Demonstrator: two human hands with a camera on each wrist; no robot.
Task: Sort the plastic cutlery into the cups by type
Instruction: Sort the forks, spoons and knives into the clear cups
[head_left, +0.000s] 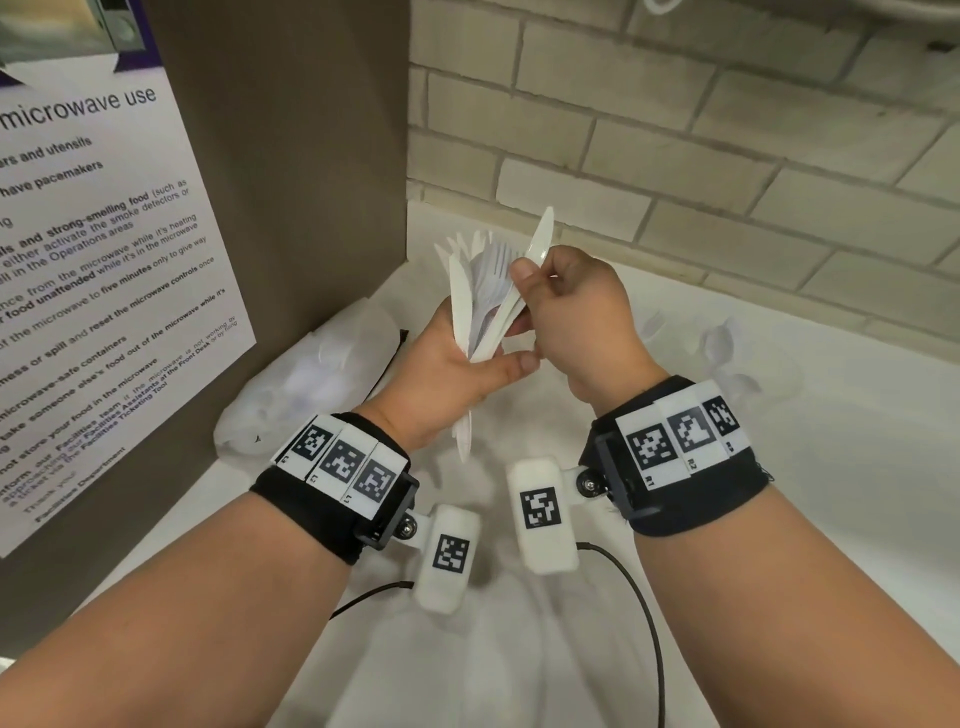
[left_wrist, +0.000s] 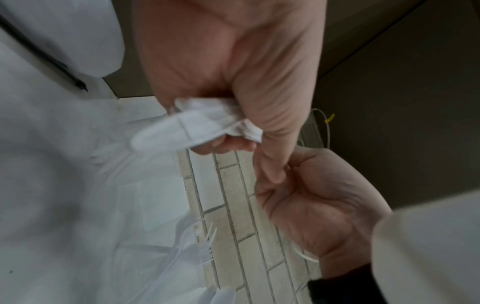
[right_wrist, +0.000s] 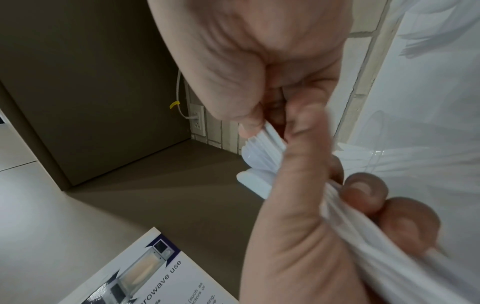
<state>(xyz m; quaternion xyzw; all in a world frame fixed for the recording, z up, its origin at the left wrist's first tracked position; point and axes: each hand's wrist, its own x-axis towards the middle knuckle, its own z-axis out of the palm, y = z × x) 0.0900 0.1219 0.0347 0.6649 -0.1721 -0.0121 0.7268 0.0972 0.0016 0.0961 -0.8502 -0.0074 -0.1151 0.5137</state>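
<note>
Both hands meet above the white bench (head_left: 779, 467), near the corner of the tiled wall (head_left: 727, 156). The left hand (head_left: 457, 374) is clenched round a mixed bundle of plastic cutlery (head_left: 483, 296), knives and forks fanned together. The right hand (head_left: 576, 312) pinches a single knife (head_left: 537, 236) at the bundle's upper edge, apparently drawing it out.

Progress: early to middling. Clear cups (head_left: 722, 348) at the far right of the bench already hold some pieces, their types too faint to tell; the handful remains unsorted.

Orientation: the bundle's long axis runs from the left palm up and away toward the wall, tines and blade tips uppermost, handle ends protruding below the fist. The pinched knife lies nearly parallel, tip highest.
</note>
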